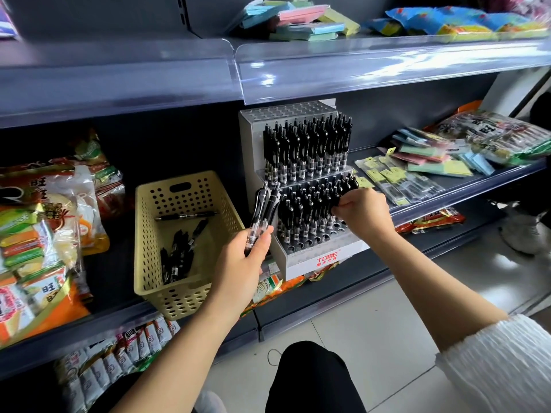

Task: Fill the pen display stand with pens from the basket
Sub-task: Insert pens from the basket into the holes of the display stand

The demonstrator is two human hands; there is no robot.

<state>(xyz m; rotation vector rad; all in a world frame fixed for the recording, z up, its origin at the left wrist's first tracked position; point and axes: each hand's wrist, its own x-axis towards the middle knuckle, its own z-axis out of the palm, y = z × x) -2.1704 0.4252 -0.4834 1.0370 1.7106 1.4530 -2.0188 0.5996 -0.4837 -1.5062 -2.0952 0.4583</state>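
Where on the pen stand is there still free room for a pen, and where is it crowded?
Free: the top tier of holes, and the front row of holes above the red label. Crowded: the middle-tier pens and lower-tier pens, packed tight, with the right hand at the lower ones.

Bright even light; glare on shelf edge (357,67); wide-angle edge distortion.

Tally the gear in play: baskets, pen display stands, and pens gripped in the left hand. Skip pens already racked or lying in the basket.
Yellow basket: 1
Pen display stand: 1
Pens gripped in the left hand: 2
Total: 4
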